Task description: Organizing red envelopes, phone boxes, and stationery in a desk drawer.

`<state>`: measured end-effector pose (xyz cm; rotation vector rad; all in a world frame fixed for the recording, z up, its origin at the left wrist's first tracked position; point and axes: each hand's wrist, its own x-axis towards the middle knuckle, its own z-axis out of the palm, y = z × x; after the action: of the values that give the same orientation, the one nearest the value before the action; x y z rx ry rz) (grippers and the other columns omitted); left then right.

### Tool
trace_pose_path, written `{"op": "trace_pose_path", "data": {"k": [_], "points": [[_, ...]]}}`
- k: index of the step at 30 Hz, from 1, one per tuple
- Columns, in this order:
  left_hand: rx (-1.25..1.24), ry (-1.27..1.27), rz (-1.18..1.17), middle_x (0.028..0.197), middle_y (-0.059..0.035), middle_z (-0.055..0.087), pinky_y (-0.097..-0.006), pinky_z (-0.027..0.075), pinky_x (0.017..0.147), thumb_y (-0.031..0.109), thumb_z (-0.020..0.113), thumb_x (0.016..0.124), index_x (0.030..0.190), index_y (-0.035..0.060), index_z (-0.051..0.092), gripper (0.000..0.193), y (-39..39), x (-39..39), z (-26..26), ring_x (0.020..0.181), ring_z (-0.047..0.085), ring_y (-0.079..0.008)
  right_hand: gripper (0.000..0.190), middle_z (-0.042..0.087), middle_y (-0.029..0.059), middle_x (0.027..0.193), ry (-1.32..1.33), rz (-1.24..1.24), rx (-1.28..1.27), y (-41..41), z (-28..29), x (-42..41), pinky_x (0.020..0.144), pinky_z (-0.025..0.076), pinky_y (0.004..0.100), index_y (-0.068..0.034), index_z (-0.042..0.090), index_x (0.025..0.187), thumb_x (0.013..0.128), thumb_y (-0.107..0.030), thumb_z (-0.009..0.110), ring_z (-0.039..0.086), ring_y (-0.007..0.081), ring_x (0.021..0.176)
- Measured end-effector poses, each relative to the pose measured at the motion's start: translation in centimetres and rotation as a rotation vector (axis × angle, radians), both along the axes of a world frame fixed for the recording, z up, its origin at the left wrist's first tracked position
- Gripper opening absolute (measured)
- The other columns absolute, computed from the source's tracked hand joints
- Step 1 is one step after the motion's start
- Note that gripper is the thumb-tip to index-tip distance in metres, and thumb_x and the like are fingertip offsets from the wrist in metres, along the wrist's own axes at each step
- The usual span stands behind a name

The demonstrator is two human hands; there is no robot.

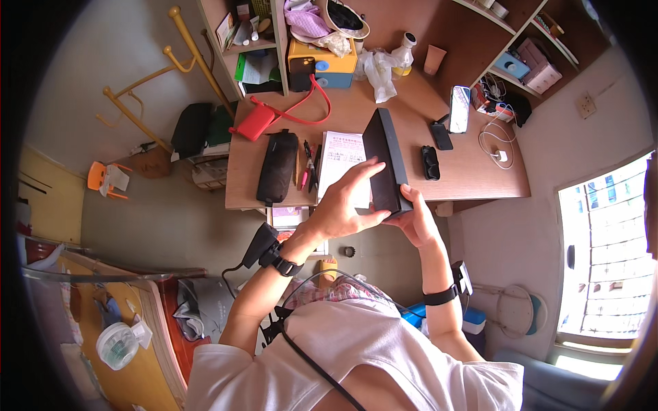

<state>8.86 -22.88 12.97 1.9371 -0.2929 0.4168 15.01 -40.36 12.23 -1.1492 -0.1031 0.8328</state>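
Observation:
A flat black box [385, 159], perhaps a case, is held up on edge and tilted above the front of the wooden desk. My right hand [419, 218] grips its lower right corner, thumb on the edge and fingers beneath. My left hand [347, 200] is at its left face, fingers spread, with the fingertips and thumb at or near the surface; firm contact is hard to tell. Under and behind the box lie printed sheets [334, 154] with handwriting. Left of them are several pens [310, 167] and a black pencil case [277, 167].
On the desk [462, 180] are a black open case [431, 162], a lit phone [459, 109] standing upright, a white charger with cable [500, 154] and a red pouch [253, 122] with strap. Shelves rise behind; a yellow coat stand [190, 41] is at the left.

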Motion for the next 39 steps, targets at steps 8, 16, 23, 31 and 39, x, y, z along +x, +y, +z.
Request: {"op": "trace_pose_path", "data": {"k": [8,16,23,31,39], "points": [[0.126,-0.059,-0.032,0.134,-0.0185,0.036,-0.0345,0.049,0.080,0.018,0.073,0.063,0.127,0.0076,0.040,0.072,-0.3,0.3,0.4,0.105,0.053,-0.0318,0.046,0.058,0.0094,0.100,-0.019,-0.016,-0.038,-0.1,-0.2,-0.3,0.077,0.051,0.0345,-0.004,0.045,0.120,0.087,-0.037,0.043,0.059,0.0177,0.088],[0.135,0.036,-0.028,0.139,-0.0167,0.028,-0.0383,0.042,0.094,0.013,0.070,0.058,0.131,0.0096,0.034,0.082,-1.2,0.3,0.5,0.123,0.037,-0.0321,0.053,0.056,0.0053,0.102,-0.064,-0.029,-0.190,-0.2,0.1,-0.9,0.074,0.050,0.0306,-0.007,0.041,0.129,0.085,-0.036,0.051,0.058,0.0124,0.083],[-0.022,0.134,0.014,0.141,-0.0166,0.025,-0.0392,0.042,0.093,0.011,0.067,0.057,0.134,0.0129,0.032,0.085,-1.8,0.4,0.8,0.125,0.036,-0.0294,0.041,0.057,0.0052,0.094,-0.151,-0.057,-0.271,0.6,1.6,-1.0,0.071,0.051,0.0284,-0.004,0.046,0.119,0.088,-0.030,0.046,0.060,0.0128,0.081],[-0.543,0.331,-0.175,0.143,-0.0159,0.019,-0.0391,0.021,0.105,0.019,0.074,0.059,0.140,0.0092,0.017,0.099,0.9,1.4,-0.5,0.134,0.013,-0.0316,0.050,0.057,0.0060,0.100,-0.131,-0.010,-0.119,-0.5,0.5,-1.2,0.075,0.048,0.0295,-0.006,0.040,0.130,0.085,-0.028,0.047,0.056,0.0130,0.086],[-0.548,-0.013,0.297,0.096,-0.0071,0.060,-0.0248,0.046,0.077,0.021,0.061,0.084,0.103,-0.0009,0.056,0.029,2.0,7.0,-1.3,0.092,0.057,-0.0130,0.058,0.055,0.0077,0.100,-0.183,0.047,-0.113,-0.8,0.1,-2.2,0.075,0.047,0.0305,-0.003,0.035,0.133,0.081,-0.025,0.050,0.054,0.0152,0.086]]}}
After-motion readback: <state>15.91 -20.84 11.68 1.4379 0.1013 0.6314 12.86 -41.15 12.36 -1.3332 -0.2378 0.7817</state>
